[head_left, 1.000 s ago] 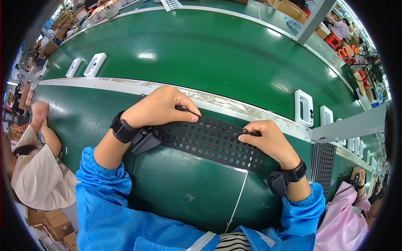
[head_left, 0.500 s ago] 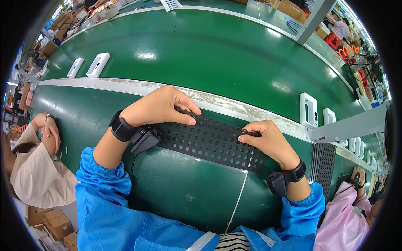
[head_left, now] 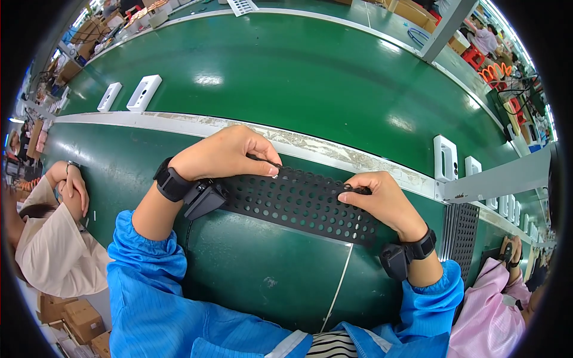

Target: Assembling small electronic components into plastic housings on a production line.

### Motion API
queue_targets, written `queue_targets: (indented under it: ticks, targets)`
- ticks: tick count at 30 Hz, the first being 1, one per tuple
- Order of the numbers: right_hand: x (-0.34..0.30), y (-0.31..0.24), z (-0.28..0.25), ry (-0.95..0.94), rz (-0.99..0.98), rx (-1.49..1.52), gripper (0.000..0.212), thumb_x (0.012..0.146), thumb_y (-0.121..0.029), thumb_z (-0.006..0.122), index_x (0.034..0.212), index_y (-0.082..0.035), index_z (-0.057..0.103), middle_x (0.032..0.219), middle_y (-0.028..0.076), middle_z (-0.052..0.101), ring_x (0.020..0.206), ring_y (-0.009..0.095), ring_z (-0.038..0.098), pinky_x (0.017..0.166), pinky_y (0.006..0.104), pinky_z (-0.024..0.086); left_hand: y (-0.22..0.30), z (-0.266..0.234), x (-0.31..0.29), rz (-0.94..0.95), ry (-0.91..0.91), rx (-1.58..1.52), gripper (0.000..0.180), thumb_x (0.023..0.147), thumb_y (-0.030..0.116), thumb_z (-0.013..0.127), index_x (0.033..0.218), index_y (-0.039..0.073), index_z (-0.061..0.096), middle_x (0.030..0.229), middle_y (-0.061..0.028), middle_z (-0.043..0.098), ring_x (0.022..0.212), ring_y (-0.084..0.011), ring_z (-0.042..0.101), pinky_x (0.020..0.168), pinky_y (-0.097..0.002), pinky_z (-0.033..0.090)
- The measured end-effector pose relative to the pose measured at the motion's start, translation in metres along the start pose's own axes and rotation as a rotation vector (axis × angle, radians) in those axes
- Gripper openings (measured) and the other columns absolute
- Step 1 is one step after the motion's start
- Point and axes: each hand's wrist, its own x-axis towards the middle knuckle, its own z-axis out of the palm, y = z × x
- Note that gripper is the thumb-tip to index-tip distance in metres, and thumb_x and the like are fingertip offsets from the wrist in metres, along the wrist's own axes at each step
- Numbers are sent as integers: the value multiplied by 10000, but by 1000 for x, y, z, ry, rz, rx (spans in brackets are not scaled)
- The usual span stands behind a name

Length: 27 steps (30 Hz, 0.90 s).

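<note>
Since the earlier frame, white housings (head_left: 444, 156) rode further right along the belt; the neighbour's hand (head_left: 74, 185) dropped. Left hand (head_left: 224, 152) fingers pinched the black perforated strip's (head_left: 298, 203) far edge; right hand (head_left: 382, 200) fingers gripped its right end, steadying it flat on the green table (head_left: 250, 268). No containers nearby.

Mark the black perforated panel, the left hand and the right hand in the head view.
black perforated panel (head_left: 298, 206): head view, middle of its holed face, between the hands.
left hand (head_left: 224, 152): head view, back of the hand, fingertips on the panel's far edge.
right hand (head_left: 382, 200): head view, back of the hand.
</note>
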Motion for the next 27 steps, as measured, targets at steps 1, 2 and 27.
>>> queue_targets:
  ticks: [1,2,27]
  targets:
    - [0,0,0,-3,2,-3,142,763,-115,694,810,12,650,632,13,579,583,55,476,547,221,389,-2,0,0,46,31,69,196,750,139,717,886,7,666,771,-44,670,752,-94,606,754,-243,463]
    - [0,1,-1,-7,3,-6,142,764,-114,693,809,12,649,633,13,579,582,56,477,548,221,390,-4,0,-1,92,62,137,211,740,150,726,885,8,667,771,-48,669,765,-106,608,754,-249,465]
    - [2,12,-6,21,-39,-24,139,754,-109,697,794,15,650,619,13,567,573,60,470,528,225,374,-22,-15,-18,224,217,408,354,724,178,742,1029,28,643,886,-82,678,758,-153,627,708,-262,484]
